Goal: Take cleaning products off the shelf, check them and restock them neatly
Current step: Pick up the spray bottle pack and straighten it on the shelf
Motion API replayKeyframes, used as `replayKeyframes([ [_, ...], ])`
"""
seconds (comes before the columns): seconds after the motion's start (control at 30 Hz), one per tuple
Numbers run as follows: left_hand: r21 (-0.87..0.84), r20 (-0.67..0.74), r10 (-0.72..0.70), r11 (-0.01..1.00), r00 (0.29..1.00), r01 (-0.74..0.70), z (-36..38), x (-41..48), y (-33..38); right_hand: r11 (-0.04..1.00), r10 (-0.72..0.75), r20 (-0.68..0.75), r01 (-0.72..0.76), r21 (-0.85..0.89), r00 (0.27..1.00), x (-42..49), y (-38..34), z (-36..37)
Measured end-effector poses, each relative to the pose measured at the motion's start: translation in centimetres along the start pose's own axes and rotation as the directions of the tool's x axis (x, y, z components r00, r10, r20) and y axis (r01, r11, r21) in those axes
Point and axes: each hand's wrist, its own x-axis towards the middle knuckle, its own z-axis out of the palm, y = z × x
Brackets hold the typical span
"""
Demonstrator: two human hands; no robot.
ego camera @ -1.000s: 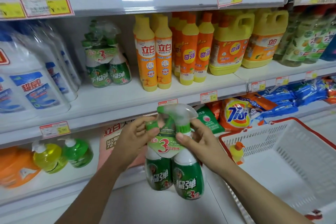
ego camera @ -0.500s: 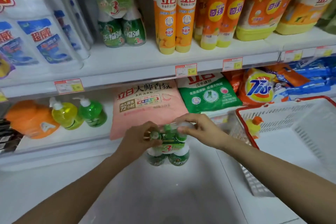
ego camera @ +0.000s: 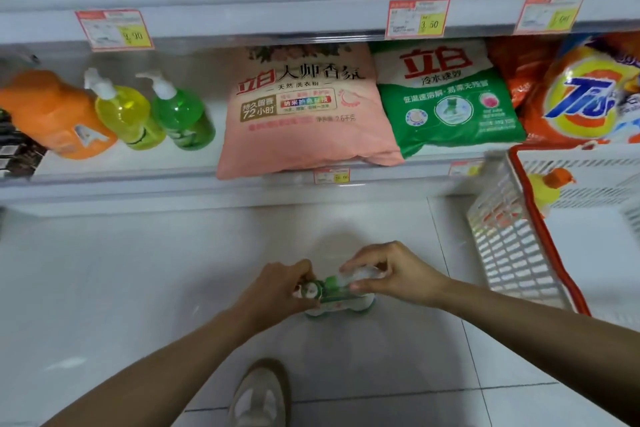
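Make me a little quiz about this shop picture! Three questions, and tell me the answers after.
1. True or false: the left hand and the right hand both hold the twin pack of spray bottles.
2. What colour is the bag lying right next to the pink bag, on its right? A. blue B. green C. black
3. Fill the gap: beside the yellow pump bottle stands a ____ pump bottle.

Key: 1. true. 2. B, the green bag. 3. green, the green pump bottle.
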Motion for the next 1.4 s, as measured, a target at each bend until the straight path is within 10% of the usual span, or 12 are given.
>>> replayKeyframes([
  [0.3,-0.006,0.128,0.025,1.0,0.991,-0.024,-2.1,0.2,-0.4,0.997,0.073,0.168,-0.067,-0.045,0.983,0.1,-0.5,-0.5],
  [0.43,0.089,-0.128,0.218,0.974,0.967,-0.208,-9.5,1.9,1.3,0.996,0.079,0.196,-0.07,-0.053,0.977,0.9,-2.9,-2.3],
  [0.57,0.434,-0.645,0.473,0.873,0.6,-0.221,-19.1,3.6,4.8,0.988,-0.14,-0.166,0.15,0.046,0.976,3.3,-10.5,-7.2],
  [0.67,0.557,-0.753,0.529,0.829,0.391,-0.049,-25.5,4.7,6.6,0.917,-0.331,-0.469,0.396,0.044,0.819,5.8,-18.1,-11.4],
  [0.8,0.51,-0.709,0.343,0.853,0.616,0.112,-28.4,7.4,5.0,0.844,-0.434,-0.673,0.531,-0.071,0.599,11.5,-25.5,-16.5],
  [0.9,0.579,-0.624,0.286,0.794,0.727,0.185,-27.9,8.7,3.3,0.893,-0.367,-0.676,0.446,-0.063,0.639,16.7,-28.3,-18.7],
  [1.4,0.589,-0.608,0.314,0.794,0.729,0.149,-28.2,8.9,2.4,0.99,-0.143,-0.792,0.073,-0.124,0.593,25.1,-30.3,-18.3],
])
